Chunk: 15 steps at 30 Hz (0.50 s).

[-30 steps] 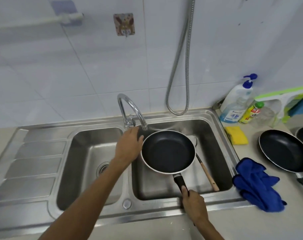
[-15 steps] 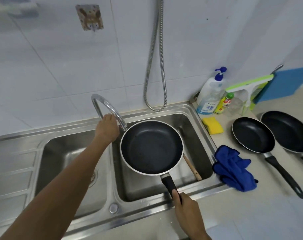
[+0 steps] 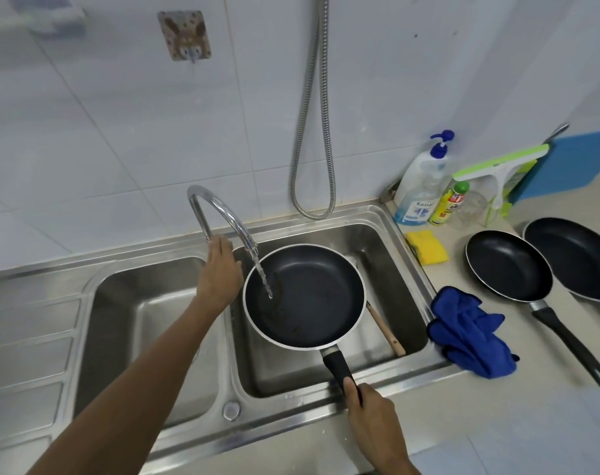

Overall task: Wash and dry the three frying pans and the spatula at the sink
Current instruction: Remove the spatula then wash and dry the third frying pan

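My right hand (image 3: 374,430) grips the black handle of a frying pan (image 3: 312,296) held over the right sink basin (image 3: 387,255). A thin stream of water falls from the tap (image 3: 219,210) into the pan's left side. My left hand (image 3: 219,272) reaches to the base of the tap, its fingers hidden behind the spout. Under the pan lies a spatula with a wooden handle (image 3: 386,329), its blade hidden. Two more black frying pans (image 3: 507,265) (image 3: 576,258) sit on the counter at the right. A crumpled blue cloth (image 3: 469,330) lies at the sink's right edge.
A yellow sponge (image 3: 427,246) lies behind the cloth. A soap pump bottle (image 3: 422,186), a small yellow bottle (image 3: 449,204) and a green squeegee (image 3: 497,173) stand against the wall. A metal shower hose (image 3: 312,138) hangs above the sink. The left basin (image 3: 130,320) and drainboard (image 3: 24,354) lie left.
Water now runs from the tap into the pan; none ran before. My left hand stays at the tap base. The camera view has shifted right.
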Available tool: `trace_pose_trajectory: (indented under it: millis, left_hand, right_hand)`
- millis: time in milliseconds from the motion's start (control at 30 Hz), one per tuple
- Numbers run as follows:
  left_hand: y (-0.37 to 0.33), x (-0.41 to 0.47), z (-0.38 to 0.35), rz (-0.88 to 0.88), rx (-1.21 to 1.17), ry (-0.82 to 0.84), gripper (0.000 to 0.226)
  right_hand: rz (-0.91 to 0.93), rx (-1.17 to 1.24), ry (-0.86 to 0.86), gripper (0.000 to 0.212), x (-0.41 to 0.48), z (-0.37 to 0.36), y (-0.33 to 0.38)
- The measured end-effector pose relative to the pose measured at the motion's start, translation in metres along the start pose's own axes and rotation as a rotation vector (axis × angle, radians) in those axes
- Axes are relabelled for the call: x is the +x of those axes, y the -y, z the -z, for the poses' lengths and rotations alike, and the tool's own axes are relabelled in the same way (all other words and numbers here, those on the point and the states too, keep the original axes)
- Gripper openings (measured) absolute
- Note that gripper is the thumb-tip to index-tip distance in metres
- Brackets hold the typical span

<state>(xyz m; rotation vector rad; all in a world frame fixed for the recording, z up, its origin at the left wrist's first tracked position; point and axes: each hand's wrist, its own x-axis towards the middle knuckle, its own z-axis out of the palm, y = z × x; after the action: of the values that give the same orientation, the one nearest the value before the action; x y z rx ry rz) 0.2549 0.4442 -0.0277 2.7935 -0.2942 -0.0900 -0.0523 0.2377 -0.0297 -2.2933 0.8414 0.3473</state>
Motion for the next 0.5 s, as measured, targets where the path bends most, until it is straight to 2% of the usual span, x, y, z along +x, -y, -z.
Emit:
trace_pose_trajectory:
  millis: [67, 233, 367, 500]
  left_hand:
    - [0.002, 0.000, -0.006, -0.009, -0.008, -0.038, 0.039]
    - [-0.007, -0.003, 0.018, 0.070, -0.125, -0.141, 0.026]
    - [-0.008, 0.001, 0.032, 0.080, -0.127, -0.137, 0.027]
    - [0.000, 0.016, 0.035, 0.104, -0.095, -0.151, 0.030]
  right_hand:
    - [0.003, -0.002, -0.006, 0.044, 0.000, -0.001, -0.001]
    - [-0.002, 0.036, -0.008, 0.045, -0.001, -0.003, -0.003]
    - [-0.003, 0.045, -0.009, 0.056, -0.001, -0.002, 0.000]
    - [-0.009, 0.045, -0.009, 0.049, 0.001, -0.002, -0.001]
